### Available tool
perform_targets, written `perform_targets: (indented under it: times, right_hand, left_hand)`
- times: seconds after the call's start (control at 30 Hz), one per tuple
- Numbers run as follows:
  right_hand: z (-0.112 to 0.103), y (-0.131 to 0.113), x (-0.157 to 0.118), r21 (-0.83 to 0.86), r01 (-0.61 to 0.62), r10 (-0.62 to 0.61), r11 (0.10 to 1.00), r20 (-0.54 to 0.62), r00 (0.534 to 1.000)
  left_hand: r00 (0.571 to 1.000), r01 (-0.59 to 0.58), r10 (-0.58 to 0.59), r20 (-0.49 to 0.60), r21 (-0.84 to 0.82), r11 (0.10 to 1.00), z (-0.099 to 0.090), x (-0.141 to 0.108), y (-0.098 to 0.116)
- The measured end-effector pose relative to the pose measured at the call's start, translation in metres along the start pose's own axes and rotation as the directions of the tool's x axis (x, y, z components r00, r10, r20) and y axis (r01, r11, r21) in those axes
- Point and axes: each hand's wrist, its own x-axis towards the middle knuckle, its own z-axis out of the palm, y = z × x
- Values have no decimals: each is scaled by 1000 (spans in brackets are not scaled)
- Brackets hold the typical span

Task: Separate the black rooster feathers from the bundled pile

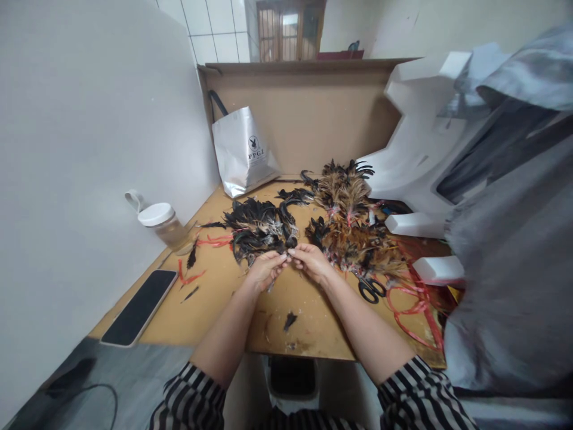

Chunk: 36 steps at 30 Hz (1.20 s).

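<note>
Head view, the only one. Landmark: the dark pile of feathers, mid-table.

My left hand and right hand meet at the pile's near right edge. Thumb and fingers pressed together on both, tips almost touching, pinching the lower end of a small dark feather. It sticks up against the pile; can't tell if it's one feather or a few, or fully separate from the pile.

Step in hand, my read: fine fingertip work on that lower end, sorting or evening it up. Next move calls for a light pinch with both hands, ends lined up, no crushing the vane. If one hand lets go, the other has to carry the grip alone. Risk: bits slip out and scatter.

Around the pile: front brown bunch just right of it, back brown bunch right and farther from me. Scissors right of the pile and nearer me, not in either hand. Red ribbon in loops beyond them, farther right. Loose tuft on the near side of the pile. Phone left of it, nearer me.
</note>
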Motion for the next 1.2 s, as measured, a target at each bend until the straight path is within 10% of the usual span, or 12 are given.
perform_targets:
  times: [0.33,1.2]
  right_hand:
    - [2,5,1,-478,69,-161,876,-154,975]
    - [10,9,4,-251,-47,-36,967,-316,948]
  left_hand:
    - [996,-30,44,-83,167,986,5,0,-1]
    - [997,-64,69,-24,159,985,13,-1,-6]
